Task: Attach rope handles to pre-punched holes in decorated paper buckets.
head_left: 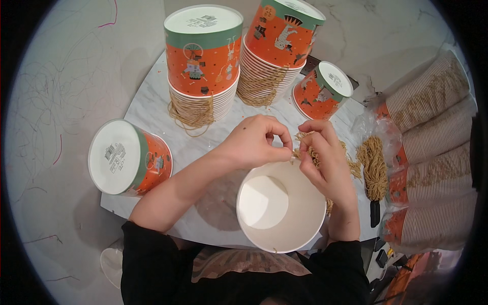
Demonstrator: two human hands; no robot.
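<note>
A white-lined paper bucket (pixel 262 203) stands in front of me, tipped so that its open mouth faces me. At its far rim, my left hand (pixel 259 142) pinches a short bit of tan cord (pixel 294 159) between thumb and forefinger. My right hand (pixel 325 162) comes in from the other side, its fingers bent and closed about the same spot on the cord. How much cord each hand holds is hidden by the fingers. Loose tan cords (pixel 352 165) lie in a heap behind and beside the right hand. Another bit of cord shows at the bucket's near rim.
Two tall stacks of orange-and-green buckets (pixel 203 66) (pixel 282 40) stand at the back, cords hanging from them. Single upturned buckets sit left (pixel 116 157) and back right (pixel 324 89). Right lie a bundle of cords (pixel 374 170) and bagged bucket stacks (pixel 432 168). The marble-patterned table (pixel 152 101) has a curved edge.
</note>
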